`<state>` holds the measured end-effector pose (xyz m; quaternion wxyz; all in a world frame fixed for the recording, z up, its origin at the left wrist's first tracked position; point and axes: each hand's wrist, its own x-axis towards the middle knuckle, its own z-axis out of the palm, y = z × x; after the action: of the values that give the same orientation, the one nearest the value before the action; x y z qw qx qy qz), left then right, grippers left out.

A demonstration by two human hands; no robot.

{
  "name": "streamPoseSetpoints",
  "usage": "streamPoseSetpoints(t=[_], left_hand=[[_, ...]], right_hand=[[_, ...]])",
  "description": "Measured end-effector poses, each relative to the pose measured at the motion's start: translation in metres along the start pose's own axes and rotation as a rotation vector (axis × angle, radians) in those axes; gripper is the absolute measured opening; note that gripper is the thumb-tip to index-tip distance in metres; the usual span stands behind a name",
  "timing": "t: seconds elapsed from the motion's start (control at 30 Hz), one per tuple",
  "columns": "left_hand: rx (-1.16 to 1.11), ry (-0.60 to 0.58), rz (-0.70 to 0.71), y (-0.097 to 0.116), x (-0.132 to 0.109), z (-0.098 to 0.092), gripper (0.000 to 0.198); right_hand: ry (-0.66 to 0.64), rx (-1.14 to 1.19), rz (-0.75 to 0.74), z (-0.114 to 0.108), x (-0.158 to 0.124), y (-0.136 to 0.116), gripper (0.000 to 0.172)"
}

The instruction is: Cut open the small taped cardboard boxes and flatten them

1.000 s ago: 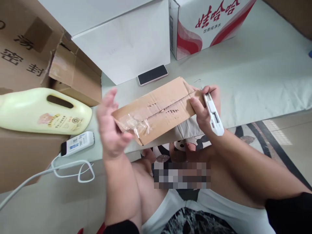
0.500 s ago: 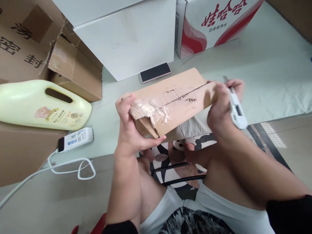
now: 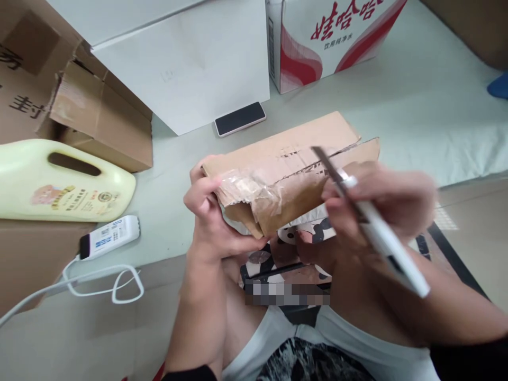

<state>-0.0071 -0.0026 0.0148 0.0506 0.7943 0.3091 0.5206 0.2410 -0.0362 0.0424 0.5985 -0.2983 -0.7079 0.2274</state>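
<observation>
A brown cardboard box (image 3: pixel 254 159) is tilted above my lap at the edge of the covered surface. Its top seam is slit, and clear tape clings crumpled to its torn left end. My left hand (image 3: pixel 210 217) grips that left end, thumb below and fingers behind. In my right hand (image 3: pixel 381 201) is a white utility knife (image 3: pixel 391 246), its blade out and pointing up and left over the box's slit. The right hand is somewhat blurred, and some of its fingers are hidden behind the knife.
A black-faced phone (image 3: pixel 240 118) lies behind the box, before a large white carton (image 3: pixel 190 69). Farther right stands a red-and-white water carton (image 3: pixel 333 42). On the left are a pale yellow jug (image 3: pixel 79 185), an opened cardboard box (image 3: pixel 115 121) and a white power strip (image 3: pixel 111 236) with its cable.
My right hand has let go of the box's right end and swung the knife round, so its blade points over the seam. The right-hand flap now stands loose. My view has shifted slightly right.
</observation>
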Motion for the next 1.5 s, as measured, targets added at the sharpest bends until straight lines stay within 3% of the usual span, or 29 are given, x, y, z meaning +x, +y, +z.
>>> streamPoseSetpoints(t=[0.07, 0.17, 0.23, 0.33, 0.4, 0.53, 0.7, 1.0, 1.5], left_hand=[[0.017, -0.030, -0.011, 0.006, 0.002, 0.000, 0.115], [0.003, -0.058, -0.003, 0.012, 0.002, 0.001, 0.112], [0.003, -0.054, -0.023, 0.012, -0.001, 0.002, 0.114], [0.010, -0.045, -0.082, 0.010, -0.006, 0.003, 0.122], [0.019, -0.047, -0.095, 0.009, -0.007, 0.004, 0.122], [0.010, -0.043, -0.087, 0.015, -0.003, 0.003, 0.113], [0.010, -0.041, -0.086, 0.024, 0.003, 0.003, 0.103], [0.048, -0.063, -0.182, 0.026, -0.002, 0.002, 0.104], [0.033, -0.039, -0.128, 0.021, -0.002, 0.003, 0.097]], right_hand=[[0.043, 0.025, -0.152, 0.008, 0.001, -0.003, 0.005], [-0.030, 0.085, -0.282, 0.014, 0.006, -0.007, 0.009], [-0.070, 0.110, -0.271, 0.015, 0.007, -0.007, 0.013], [-0.027, 0.131, -0.201, 0.017, 0.005, -0.006, 0.020], [-0.044, 0.110, -0.182, 0.018, 0.004, -0.005, 0.017], [-0.112, 0.060, -0.213, 0.018, 0.005, -0.004, 0.008], [-0.068, 0.080, -0.271, 0.021, 0.007, -0.002, 0.008], [-0.122, -0.051, -0.278, 0.022, 0.005, -0.001, 0.008], [-0.102, -0.018, -0.211, 0.018, 0.002, 0.004, 0.010]])
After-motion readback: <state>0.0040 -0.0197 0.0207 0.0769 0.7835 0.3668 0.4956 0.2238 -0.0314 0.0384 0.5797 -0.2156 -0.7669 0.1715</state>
